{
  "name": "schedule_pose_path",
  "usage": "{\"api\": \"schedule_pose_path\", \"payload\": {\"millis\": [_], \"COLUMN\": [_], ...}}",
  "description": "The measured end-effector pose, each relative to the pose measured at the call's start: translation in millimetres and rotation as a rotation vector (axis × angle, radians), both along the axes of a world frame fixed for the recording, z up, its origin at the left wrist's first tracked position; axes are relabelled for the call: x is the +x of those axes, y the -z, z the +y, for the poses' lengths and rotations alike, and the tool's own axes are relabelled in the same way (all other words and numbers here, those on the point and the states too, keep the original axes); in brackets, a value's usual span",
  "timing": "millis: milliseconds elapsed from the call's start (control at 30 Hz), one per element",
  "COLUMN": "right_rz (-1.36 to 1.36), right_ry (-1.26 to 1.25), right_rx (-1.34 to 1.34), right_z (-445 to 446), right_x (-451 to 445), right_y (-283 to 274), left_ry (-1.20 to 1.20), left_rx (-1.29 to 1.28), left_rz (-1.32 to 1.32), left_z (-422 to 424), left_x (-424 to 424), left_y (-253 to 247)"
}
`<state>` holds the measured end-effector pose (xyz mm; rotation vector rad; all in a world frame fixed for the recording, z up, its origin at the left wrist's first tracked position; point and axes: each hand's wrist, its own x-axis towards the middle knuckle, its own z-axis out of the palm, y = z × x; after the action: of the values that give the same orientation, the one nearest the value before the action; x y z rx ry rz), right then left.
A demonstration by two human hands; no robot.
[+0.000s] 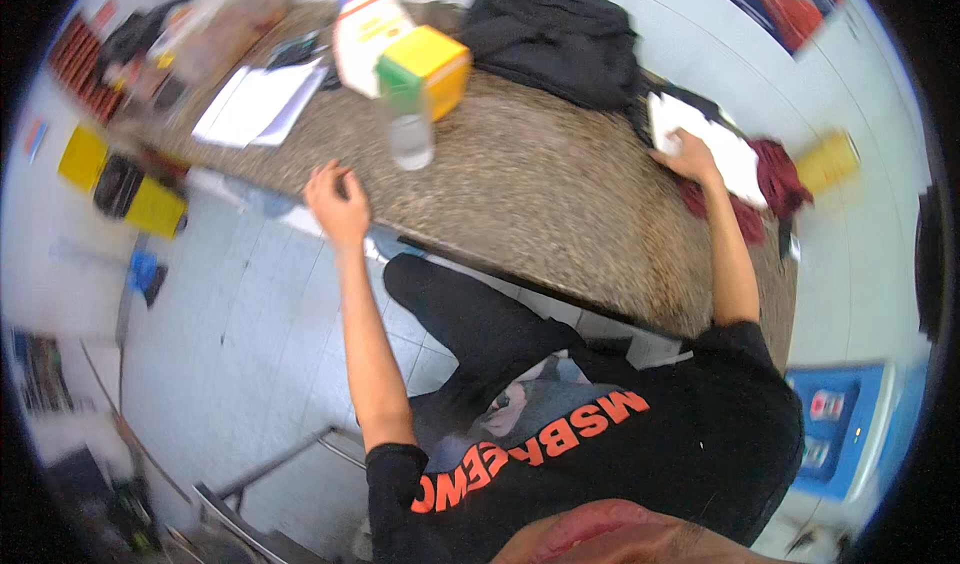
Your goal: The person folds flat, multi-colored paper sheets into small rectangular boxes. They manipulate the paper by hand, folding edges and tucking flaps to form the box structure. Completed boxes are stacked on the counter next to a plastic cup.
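Observation:
My left hand [337, 202] hovers around the front edge of a speckled brown stone countertop [555, 181], fingers loosely curled and nothing in them. To its right stands a clear drinking glass [411, 140], in front of a yellow and green box [435, 65]. At the counter's right end, my right hand [688, 157] grips the near edge of a white stack of paper or pad [720, 148]. Beneath and beside the white stack lies dark red cloth [780, 178]. Motion blur hides the finer detail of the fingers there.
A white container with a blue top [367, 35] stands behind the box. Loose white sheets [259, 106] lie at left, and a black bag [551, 39] rests against the wall. A yellow cylinder [829, 163] is at far right. A metal-framed chair [262, 481] is below left.

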<state>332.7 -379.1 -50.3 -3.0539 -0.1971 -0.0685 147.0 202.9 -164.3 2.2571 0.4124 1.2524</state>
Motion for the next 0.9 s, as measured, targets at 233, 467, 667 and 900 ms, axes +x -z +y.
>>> {"api": "schedule_pose_path", "payload": {"millis": [233,467,667,900], "right_rz": [0.175,0.065,-0.657,-0.348], "right_ry": [-0.054,-0.044,0.215,-0.417], "right_rx": [0.16,0.286,0.4,0.89], "right_z": [-32.2,-46.2,-42.6,24.6], "right_x": [15.0,30.2,5.6,-156.9], "right_y": [-19.1,-0.1,-15.7,-157.5], "left_ry": [0.017,0.034,0.048,0.212], "left_rx": [0.057,0.048,0.065,-0.42], "left_rz": [0.05,0.057,0.051,0.137], "left_z": [8.9,3.6,0.9,-54.4], "left_x": [-1.5,0.0,0.7,-46.9], "left_y": [9.5,10.1,10.9,-64.8]}}
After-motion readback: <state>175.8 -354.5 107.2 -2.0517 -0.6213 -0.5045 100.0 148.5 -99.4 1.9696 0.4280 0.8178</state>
